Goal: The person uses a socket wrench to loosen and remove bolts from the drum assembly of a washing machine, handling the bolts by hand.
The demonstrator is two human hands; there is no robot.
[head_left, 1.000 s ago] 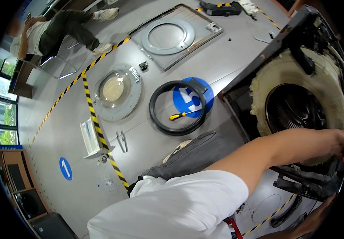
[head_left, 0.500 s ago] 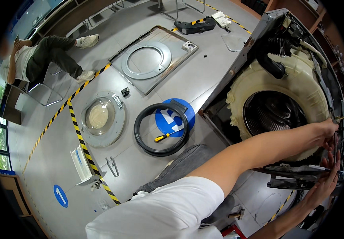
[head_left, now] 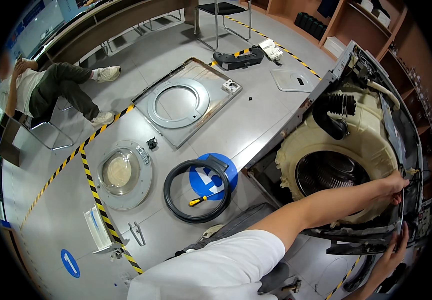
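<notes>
- We see the washing machine at the right, its front off and its pale tub bare; both hands are at its right-hand edge. It appears lower in our view than half a second ago, with more of the shelving behind it showing.
- A seated person is at the upper left, legs crossed.
- We see the metal front panel flat on the floor, with a grey ring around its opening.
- Nearer us lies the round door, its clear bowl facing up.
- The black rubber ring partly covers a blue floor disc.
- Our right hand is below the left, fingers extended and parted; we cannot tell whether they touch the edge. Its fingertips were just beneath the left hand before; now a wider gap separates them.
- Our left hand reaches across the tub, fingers bent in at the edge; we cannot tell whether it grips anything.
- A yellow-and-black screwdriver lies inside the rubber ring.
- A thin pale strip shows between our hands.
</notes>
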